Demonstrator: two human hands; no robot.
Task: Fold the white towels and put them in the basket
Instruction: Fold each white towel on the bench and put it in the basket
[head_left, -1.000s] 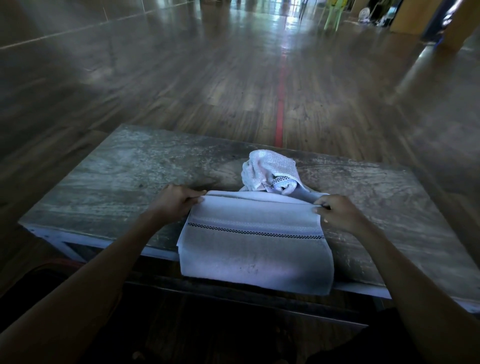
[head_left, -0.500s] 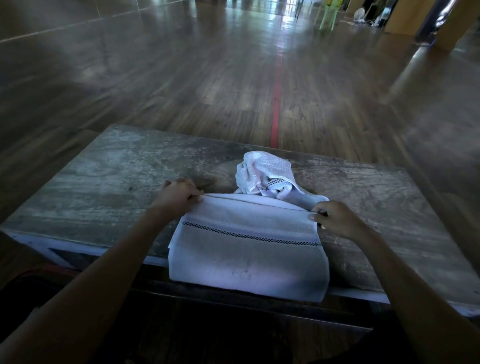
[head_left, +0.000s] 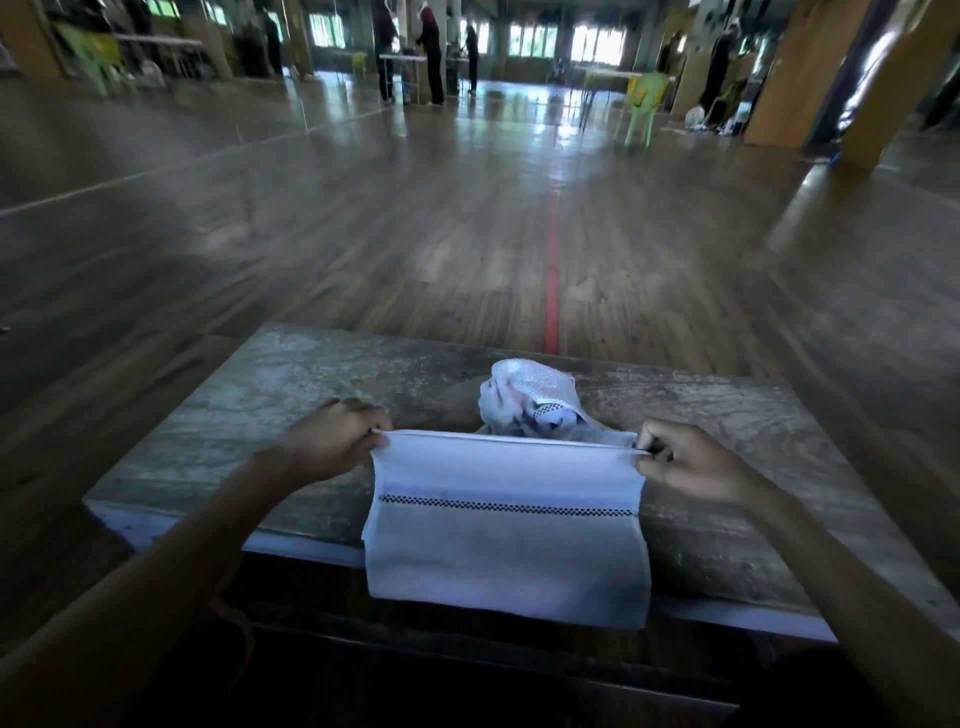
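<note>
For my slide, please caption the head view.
Left hand and right hand pinch the white towel by its far corners; crumpled towel behind.

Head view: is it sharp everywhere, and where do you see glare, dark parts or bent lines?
Head view, near: the white towel and the left hand and right hand pinching its top corners are fairly sharp. Head view, far: the floor smears at the left, windows throw glare on it, the right pillar leans from the wide lens. Under the table all is nearly black.
</note>
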